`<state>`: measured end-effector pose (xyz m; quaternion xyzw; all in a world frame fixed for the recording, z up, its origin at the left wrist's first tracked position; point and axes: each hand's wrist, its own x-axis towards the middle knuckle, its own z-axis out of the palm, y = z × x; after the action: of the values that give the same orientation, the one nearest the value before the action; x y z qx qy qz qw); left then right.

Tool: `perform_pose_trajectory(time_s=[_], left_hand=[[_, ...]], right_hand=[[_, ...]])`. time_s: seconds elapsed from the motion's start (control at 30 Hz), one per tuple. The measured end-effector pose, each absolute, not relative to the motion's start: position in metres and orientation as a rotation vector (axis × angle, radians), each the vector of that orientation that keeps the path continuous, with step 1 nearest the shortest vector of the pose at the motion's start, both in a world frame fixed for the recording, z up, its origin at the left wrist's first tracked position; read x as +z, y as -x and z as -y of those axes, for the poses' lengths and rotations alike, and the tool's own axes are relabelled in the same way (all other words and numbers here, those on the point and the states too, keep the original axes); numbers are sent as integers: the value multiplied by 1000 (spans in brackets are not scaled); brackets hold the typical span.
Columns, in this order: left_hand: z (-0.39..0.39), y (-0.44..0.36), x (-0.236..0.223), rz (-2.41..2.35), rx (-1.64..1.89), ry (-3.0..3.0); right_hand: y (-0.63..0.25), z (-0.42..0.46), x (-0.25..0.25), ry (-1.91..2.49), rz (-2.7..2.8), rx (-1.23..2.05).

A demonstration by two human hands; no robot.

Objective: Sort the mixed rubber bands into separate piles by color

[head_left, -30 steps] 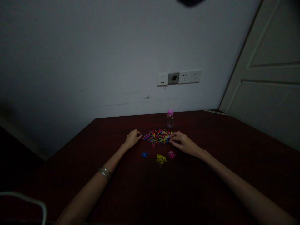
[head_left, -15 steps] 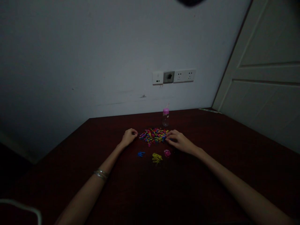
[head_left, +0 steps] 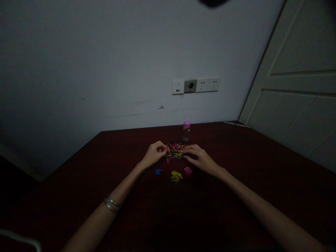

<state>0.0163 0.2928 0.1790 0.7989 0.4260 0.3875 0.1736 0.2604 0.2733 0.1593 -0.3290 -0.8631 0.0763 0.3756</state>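
Observation:
A pile of small bright loop-shaped pieces (head_left: 176,150) lies on the dark table; they look like coloured paper clips, but are too small to be sure. At the pile's left edge my left hand (head_left: 156,153) has thumb and forefinger pinched together; whatever is between them is hidden. My right hand (head_left: 197,156) rests over the right edge, thumb apart from the fingers, their tips touching the pieces. Closer to me lie three small groups: a blue one (head_left: 159,172), a yellow one (head_left: 176,176) and a pink one (head_left: 188,171).
Behind the pile stands a clear bottle with a pink lid (head_left: 186,131). The dark red table (head_left: 168,217) meets a pale wall with sockets (head_left: 195,85). A panelled door (head_left: 296,87) is at the right, and a blurred white cord (head_left: 21,237) at the lower left.
My left hand has moved right, from beside the pile onto its left edge. My right hand has stayed nearly in place, its fingertips slightly further into the pile.

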Motion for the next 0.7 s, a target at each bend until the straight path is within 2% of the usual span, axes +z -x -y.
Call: perform_pose_trajectory(time_s=[0.43,0.7], left_hand=[[-260,-50,186,-1026,989,-2343],[-283,-34,172,-1084,1106,-2200]], right_hand=[[-246,-262,166,726,2171,160],[-250,-263,166,755,2156,205]])
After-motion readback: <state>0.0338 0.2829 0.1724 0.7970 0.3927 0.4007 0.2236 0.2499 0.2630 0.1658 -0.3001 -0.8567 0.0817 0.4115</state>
